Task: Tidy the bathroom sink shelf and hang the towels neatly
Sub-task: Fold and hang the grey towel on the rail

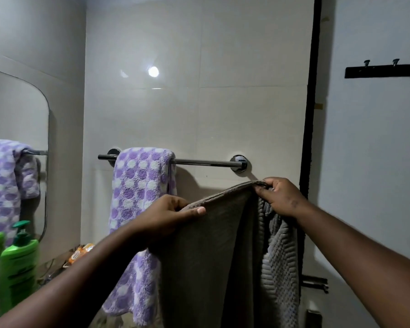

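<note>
A grey-brown towel hangs stretched between my hands, below and in front of the chrome towel rail. My left hand pinches its top edge at the left. My right hand grips the top edge at the right, just under the rail's right mount. A ribbed grey part of the towel droops beneath my right hand. A purple-and-white dotted towel is draped over the left half of the rail.
A mirror at the left reflects the dotted towel. A green pump bottle stands at the lower left, with an orange packet beside it. A black hook rack is on the right wall, past a dark door frame.
</note>
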The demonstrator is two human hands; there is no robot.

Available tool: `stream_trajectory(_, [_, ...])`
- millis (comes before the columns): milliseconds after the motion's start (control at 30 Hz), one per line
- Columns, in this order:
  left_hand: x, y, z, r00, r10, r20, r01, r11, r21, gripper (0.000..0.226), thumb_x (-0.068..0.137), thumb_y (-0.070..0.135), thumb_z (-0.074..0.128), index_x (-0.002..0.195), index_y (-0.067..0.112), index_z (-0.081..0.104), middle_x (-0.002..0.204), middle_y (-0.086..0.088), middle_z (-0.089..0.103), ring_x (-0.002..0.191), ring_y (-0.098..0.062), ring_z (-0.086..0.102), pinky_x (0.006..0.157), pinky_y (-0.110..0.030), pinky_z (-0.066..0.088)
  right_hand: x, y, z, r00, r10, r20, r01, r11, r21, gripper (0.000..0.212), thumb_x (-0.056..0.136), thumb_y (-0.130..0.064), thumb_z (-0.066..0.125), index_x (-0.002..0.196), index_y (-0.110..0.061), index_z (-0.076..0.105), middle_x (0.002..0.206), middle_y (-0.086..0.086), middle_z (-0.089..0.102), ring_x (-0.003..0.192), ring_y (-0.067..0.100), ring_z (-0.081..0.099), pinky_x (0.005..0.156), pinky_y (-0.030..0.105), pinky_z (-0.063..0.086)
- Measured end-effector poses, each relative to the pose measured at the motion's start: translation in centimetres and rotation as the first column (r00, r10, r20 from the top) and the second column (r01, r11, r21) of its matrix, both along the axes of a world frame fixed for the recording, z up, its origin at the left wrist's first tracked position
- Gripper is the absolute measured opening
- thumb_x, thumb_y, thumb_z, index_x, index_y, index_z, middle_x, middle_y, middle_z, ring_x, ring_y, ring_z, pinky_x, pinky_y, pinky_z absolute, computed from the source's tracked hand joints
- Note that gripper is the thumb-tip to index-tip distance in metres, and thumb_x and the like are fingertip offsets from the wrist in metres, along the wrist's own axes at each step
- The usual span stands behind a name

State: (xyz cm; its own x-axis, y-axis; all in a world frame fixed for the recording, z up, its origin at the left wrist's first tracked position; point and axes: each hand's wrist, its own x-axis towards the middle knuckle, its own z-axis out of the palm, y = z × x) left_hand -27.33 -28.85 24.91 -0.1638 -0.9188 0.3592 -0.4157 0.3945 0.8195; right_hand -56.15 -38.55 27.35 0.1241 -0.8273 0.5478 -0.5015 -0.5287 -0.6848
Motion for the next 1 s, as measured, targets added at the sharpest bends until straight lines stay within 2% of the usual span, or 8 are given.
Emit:
stream_trajectory(67, [0.6, 0.8, 0.6, 1.0, -0.023, -0.017, 0.023, 1.0, -0.006, 0.043, 0.084, 0.045, 0.075, 0.077, 0.004, 0.067, 0.059, -0.004, 0.049, 0.046, -0.009, 0.042, 0.042, -0.019, 0.029, -0.2, -0.2, 0.0, 0.994, -0.107, -0.012, 0.107, 0.994, -0.001, 0.02, 0.095, -0.034, 0.066, 0.086, -0.017, 0.071, 0.069, 0.0, 0.069, 0.064, 0.016, 0.061, 0.065, 0.029, 0.043])
stream_trajectory(167, [1.3, 2.2, 1.5, 0.997, -0.069, -0.033, 0.066, 0.995, -0.076, 0.033, 0.091, 0.034, 0.071, 0.067, 0.013, 0.06, 0.056, 0.004, 0.047, 0.049, -0.005, 0.042, 0.045, -0.017, 0.029, -0.6, -0.7, -0.4, 0.976, -0.217, 0.03, 0.215, 0.975, 0.049, 0.027, 0.094, -0.04, 0.065, 0.09, -0.014, 0.071, 0.082, 0.012, 0.073, 0.074, 0.026, 0.066, 0.069, 0.034, 0.048])
stream_trajectory(300, [1.2, 2.7, 1.9, 0.968, -0.113, -0.223, 0.093, 0.991, -0.101, 0.027, 0.098, 0.026, 0.061, 0.084, 0.003, 0.059, 0.058, 0.003, 0.045, 0.046, -0.006, 0.039, 0.04, -0.016, 0.029, 0.5, -0.1, -0.6, 0.971, -0.231, 0.069, 0.222, 0.968, 0.113, 0.029, 0.085, -0.043, 0.075, 0.1, -0.019, 0.068, 0.089, 0.006, 0.073, 0.083, 0.026, 0.07, 0.083, 0.041, 0.055])
stream_trajectory(433, [-0.6, 2.2, 1.3, 0.919, -0.142, -0.367, 0.138, 0.99, -0.037, 0.024, 0.101, 0.023, 0.055, 0.084, 0.007, 0.055, 0.062, -0.006, 0.05, 0.047, -0.013, 0.044, 0.04, -0.022, 0.036, 3.2, 1.9, 1.2, 0.899, -0.357, 0.255, 0.329, 0.933, 0.146, 0.039, 0.08, -0.051, 0.072, 0.103, -0.024, 0.054, 0.082, 0.003, 0.067, 0.067, 0.022, 0.063, 0.065, 0.034, 0.049])
stream_trajectory(567, [-4.1, 0.8, 0.4, 0.903, -0.173, -0.394, 0.194, 0.981, 0.014, 0.018, 0.1, 0.012, 0.058, 0.083, 0.008, 0.053, 0.065, -0.008, 0.057, 0.049, -0.012, 0.057, 0.046, -0.022, 0.05, 6.3, 3.7, 2.5, 0.901, -0.152, 0.406, 0.093, 0.982, 0.162, 0.025, 0.084, -0.036, 0.061, 0.089, -0.012, 0.057, 0.062, 0.014, 0.062, 0.052, 0.026, 0.056, 0.057, 0.036, 0.046])
stream_trajectory(733, [-7.4, -1.1, 0.5, 0.839, -0.134, -0.527, 0.193, 0.979, 0.059, 0.02, 0.099, 0.008, 0.06, 0.079, 0.007, 0.062, 0.073, -0.013, 0.058, 0.056, -0.014, 0.061, 0.054, -0.024, 0.056, 9.0, 6.9, 2.0, 0.925, 0.088, 0.37, -0.21, 0.929, 0.305, 0.009, 0.098, -0.01, 0.047, 0.103, -0.009, 0.054, 0.074, 0.009, 0.057, 0.06, 0.018, 0.054, 0.051, 0.027, 0.046])
stream_trajectory(933, [-7.3, -1.8, 0.8, 0.785, -0.037, -0.618, 0.142, 0.982, 0.122, 0.013, 0.095, 0.008, 0.066, 0.082, 0.005, 0.066, 0.077, -0.015, 0.067, 0.059, -0.017, 0.067, 0.06, -0.033, 0.06, 6.6, 7.5, 1.3, 0.95, 0.03, 0.309, -0.052, 0.996, 0.066, 0.011, 0.085, -0.009, 0.078, 0.092, -0.009, 0.068, 0.088, 0.007, 0.071, 0.082, 0.018, 0.069, 0.079, 0.036, 0.06])
stream_trajectory(1000, [-7.5, -1.7, 0.9, 0.783, -0.024, -0.621, 0.125, 0.985, 0.118, 0.008, 0.093, 0.006, 0.068, 0.087, 0.002, 0.065, 0.079, -0.017, 0.066, 0.06, -0.019, 0.068, 0.058, -0.032, 0.059, 6.3, 7.6, 1.0, 0.982, -0.025, 0.185, 0.039, 0.997, -0.07, 0.013, 0.08, -0.015, 0.083, 0.085, -0.016, 0.072, 0.084, -0.002, 0.073, 0.081, 0.011, 0.07, 0.078, 0.032, 0.059])
